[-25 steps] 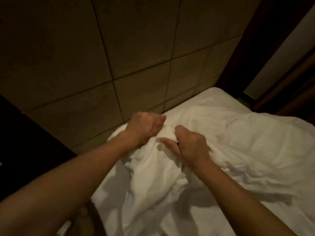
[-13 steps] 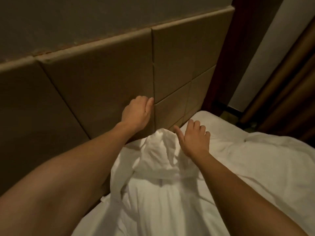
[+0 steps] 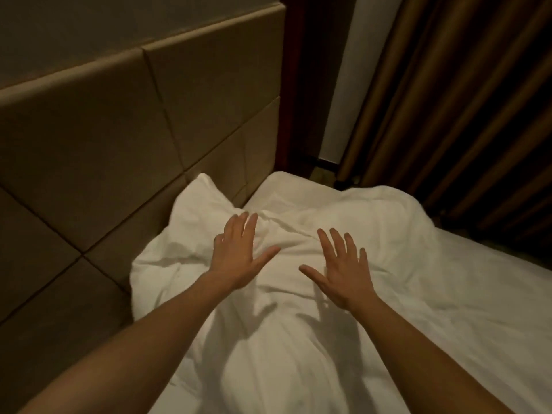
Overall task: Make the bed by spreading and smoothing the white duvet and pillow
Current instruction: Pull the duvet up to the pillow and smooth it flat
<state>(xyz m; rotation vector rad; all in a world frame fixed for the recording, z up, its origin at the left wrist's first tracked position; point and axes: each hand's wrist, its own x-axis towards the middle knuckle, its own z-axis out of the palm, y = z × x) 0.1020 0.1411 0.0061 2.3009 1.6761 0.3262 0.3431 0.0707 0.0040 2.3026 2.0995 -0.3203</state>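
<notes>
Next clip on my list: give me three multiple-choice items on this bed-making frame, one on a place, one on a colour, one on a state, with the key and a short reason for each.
1. Where does the pillow lie?
A. Against the padded headboard
B. On the floor
C. At the foot of the bed

2. What colour is the duvet?
A. Blue
B. White
C. Red

3. How are the two hands?
A. Both clenched in fists
B. One holds a cup
C. Both with fingers spread

Key:
1 A: the pillow leans on the headboard, to the left of the hands.
2 B: the duvet is plain white, with creases near its top edge.
3 C: the left hand and right hand are flat with fingers apart over the duvet, with no grip on the fabric.
</notes>
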